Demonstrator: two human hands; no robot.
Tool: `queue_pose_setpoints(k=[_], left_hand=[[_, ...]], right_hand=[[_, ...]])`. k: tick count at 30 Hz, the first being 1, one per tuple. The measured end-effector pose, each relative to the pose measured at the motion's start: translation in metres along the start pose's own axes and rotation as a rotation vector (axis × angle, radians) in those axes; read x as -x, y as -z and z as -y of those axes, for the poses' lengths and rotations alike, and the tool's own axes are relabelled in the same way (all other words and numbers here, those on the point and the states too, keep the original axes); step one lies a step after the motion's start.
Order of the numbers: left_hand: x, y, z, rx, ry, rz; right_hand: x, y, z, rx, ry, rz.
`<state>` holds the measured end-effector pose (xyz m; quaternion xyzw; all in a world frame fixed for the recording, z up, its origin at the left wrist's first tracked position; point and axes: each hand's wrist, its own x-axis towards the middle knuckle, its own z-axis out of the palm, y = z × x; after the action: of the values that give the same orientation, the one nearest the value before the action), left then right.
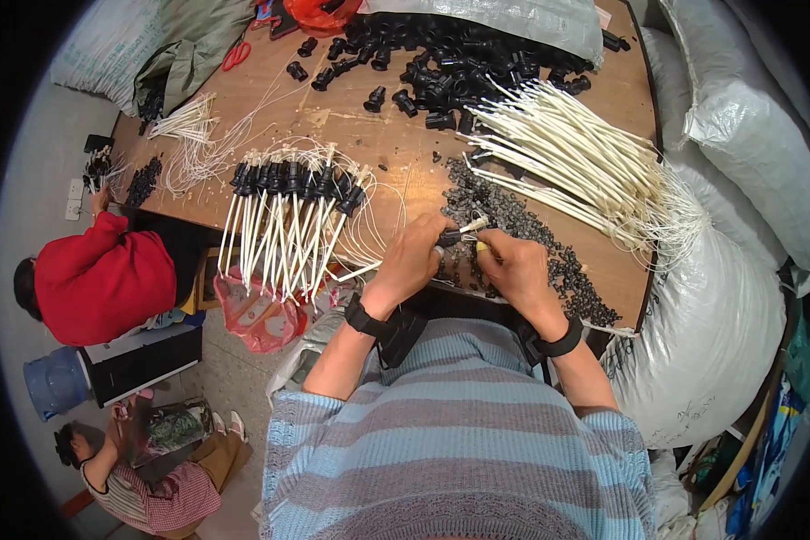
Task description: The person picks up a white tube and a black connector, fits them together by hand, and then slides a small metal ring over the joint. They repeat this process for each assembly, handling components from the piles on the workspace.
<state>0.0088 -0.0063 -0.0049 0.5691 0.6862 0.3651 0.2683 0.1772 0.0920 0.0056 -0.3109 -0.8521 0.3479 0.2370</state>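
Near the table's front edge, my left hand [411, 256] is closed on a black lamp holder [448, 238], whose cream-coloured end [477, 223] points toward my right hand. My right hand [517, 273] is closed in a pinch close beside that end, with a yellow covering on one fingertip; what lies between its fingers is too small to make out. Small black pieces [562, 267] are scattered on the table under and around my right hand. Left of my left hand lies a row of finished-looking lamp holders [297, 180] with white sleeved leads hanging over the edge.
A bundle of white sleeved wires [576, 162] lies at the right, black holders [441, 81] are heaped at the back, and thin wires [198, 148] at the left. White sacks [711, 333] crowd the right side. A co-worker in red [108, 274] and another seated person [166, 486] are at the left.
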Motion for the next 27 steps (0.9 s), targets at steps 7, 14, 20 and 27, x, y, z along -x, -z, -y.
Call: queue_pose_setpoints(k=[7, 14, 20, 27], left_hand=[[-0.001, 0.001, -0.005, -0.021, 0.000, 0.097], [-0.004, 0.006, -0.013, 0.181, 0.061, 0.267], [0.000, -0.004, -0.011, 0.252, 0.080, 0.048], [0.015, -0.006, -0.005, 0.162, -0.144, -0.264]], right_hand=[[0.001, -0.006, -0.003, -0.019, 0.043, 0.068], [0.006, -0.002, 0.004, -0.137, 0.081, 0.188], [0.006, -0.005, -0.001, -0.013, 0.086, 0.154], [0.009, -0.008, 0.011, -0.302, 0.129, 0.019]])
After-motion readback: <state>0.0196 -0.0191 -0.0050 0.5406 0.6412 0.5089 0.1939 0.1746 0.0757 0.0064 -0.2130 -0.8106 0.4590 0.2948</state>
